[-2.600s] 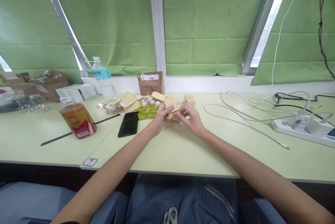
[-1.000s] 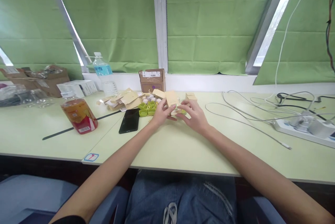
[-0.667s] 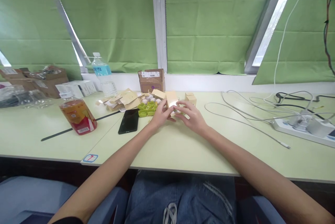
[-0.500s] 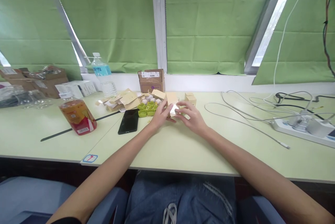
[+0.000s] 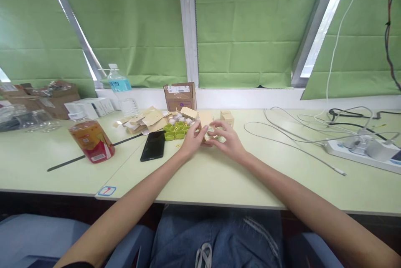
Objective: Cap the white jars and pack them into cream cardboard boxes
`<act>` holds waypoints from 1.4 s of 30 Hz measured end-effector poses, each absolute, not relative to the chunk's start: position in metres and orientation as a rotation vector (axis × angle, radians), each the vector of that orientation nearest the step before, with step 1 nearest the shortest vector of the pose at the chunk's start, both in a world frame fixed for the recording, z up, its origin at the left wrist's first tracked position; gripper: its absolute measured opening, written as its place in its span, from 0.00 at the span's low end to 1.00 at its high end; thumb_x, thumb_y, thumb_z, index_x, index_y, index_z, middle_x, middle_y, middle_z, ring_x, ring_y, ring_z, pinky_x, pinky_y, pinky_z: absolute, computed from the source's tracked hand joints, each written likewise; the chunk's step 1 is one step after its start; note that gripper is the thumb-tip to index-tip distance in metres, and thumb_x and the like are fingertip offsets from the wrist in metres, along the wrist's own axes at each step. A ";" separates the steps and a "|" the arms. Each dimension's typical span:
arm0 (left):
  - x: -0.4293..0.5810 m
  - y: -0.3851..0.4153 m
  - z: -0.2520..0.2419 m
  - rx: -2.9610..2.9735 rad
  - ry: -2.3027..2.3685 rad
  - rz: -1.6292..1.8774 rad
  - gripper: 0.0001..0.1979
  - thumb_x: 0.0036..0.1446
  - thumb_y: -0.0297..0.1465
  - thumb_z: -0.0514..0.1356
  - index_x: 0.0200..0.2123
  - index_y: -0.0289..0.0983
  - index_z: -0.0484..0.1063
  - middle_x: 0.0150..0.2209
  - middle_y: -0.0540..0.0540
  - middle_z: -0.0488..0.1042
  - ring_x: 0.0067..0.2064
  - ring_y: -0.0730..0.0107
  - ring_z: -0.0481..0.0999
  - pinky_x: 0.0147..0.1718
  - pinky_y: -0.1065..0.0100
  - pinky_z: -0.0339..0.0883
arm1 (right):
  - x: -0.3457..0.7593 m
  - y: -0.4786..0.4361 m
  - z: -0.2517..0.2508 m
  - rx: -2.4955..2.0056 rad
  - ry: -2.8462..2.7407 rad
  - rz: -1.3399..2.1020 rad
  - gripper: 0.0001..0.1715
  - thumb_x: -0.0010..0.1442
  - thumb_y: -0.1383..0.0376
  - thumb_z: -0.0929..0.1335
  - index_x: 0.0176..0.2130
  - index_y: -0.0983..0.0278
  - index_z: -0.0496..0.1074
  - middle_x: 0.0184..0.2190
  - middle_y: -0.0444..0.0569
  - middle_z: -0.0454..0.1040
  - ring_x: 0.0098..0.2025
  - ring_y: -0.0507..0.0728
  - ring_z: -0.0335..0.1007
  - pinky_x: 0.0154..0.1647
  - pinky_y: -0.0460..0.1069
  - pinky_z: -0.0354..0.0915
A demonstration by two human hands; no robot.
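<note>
My left hand (image 5: 191, 139) and my right hand (image 5: 227, 139) meet at the middle of the pale green table (image 5: 203, 176). Both pinch a small tan cardboard box (image 5: 206, 122) with its flap up. Something small sits inside it, partly hidden by my fingers. Just left of the box lie several bright green plastic pieces (image 5: 175, 131) and small white parts. A folded tan box (image 5: 226, 117) stands right behind my right hand. A heap of flat tan box blanks (image 5: 147, 120) lies further left.
A black phone (image 5: 153, 146) lies left of my hands. A red-labelled bottle (image 5: 89, 140) leans at the left, a water bottle (image 5: 120, 94) stands behind. A brown carton (image 5: 180, 97) sits at the sill. White cables (image 5: 297, 134) and a power strip (image 5: 363, 151) fill the right.
My hands stay on the small tan box. The fingers shifted slightly around it, and the right fingers now press on its top opening. The camera view moved a little.
</note>
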State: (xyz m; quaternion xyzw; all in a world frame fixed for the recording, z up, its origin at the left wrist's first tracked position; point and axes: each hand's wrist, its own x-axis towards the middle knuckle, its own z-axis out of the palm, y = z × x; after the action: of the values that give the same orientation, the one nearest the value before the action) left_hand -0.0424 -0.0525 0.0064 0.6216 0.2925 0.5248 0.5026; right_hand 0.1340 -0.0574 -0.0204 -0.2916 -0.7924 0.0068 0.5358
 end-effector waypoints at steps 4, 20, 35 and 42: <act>-0.042 -0.054 0.005 1.490 0.723 1.237 0.20 0.55 0.47 0.69 0.40 0.40 0.70 0.36 0.48 0.71 0.36 0.61 0.78 0.32 0.57 0.82 | 0.133 -0.060 -0.020 -0.721 -1.828 0.098 0.08 0.63 0.58 0.75 0.35 0.59 0.77 0.53 0.53 0.74 0.54 0.62 0.73 0.56 0.60 0.71; -0.082 -0.016 0.005 1.986 1.027 1.409 0.22 0.47 0.41 0.75 0.41 0.40 0.73 0.43 0.44 0.73 0.46 0.54 0.73 0.40 0.60 0.75 | 0.150 -0.039 -0.029 -1.021 -1.853 -0.101 0.17 0.66 0.58 0.70 0.53 0.61 0.74 0.55 0.59 0.72 0.59 0.66 0.70 0.59 0.62 0.69; -0.058 -0.034 0.011 2.805 1.491 0.664 0.38 0.43 0.52 0.76 0.48 0.38 0.64 0.55 0.35 0.73 0.47 0.45 0.80 0.36 0.61 0.68 | 0.158 -0.048 0.008 -0.862 -1.367 0.410 0.34 0.64 0.47 0.70 0.62 0.59 0.64 0.43 0.52 0.79 0.43 0.60 0.78 0.47 0.56 0.74; -0.026 -0.050 -0.003 3.026 1.297 0.597 0.40 0.47 0.59 0.70 0.50 0.36 0.63 0.48 0.36 0.76 0.42 0.46 0.81 0.33 0.62 0.66 | 0.154 -0.061 0.028 -0.665 -1.343 0.919 0.35 0.59 0.44 0.73 0.59 0.53 0.64 0.40 0.47 0.79 0.41 0.62 0.80 0.49 0.60 0.76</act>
State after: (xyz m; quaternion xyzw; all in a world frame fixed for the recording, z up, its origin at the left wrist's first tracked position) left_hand -0.0258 -0.0501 -0.0033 0.8996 0.3856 0.1776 -0.1021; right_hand 0.1539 -0.0611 0.0279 -0.2913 -0.5883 0.4027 0.6379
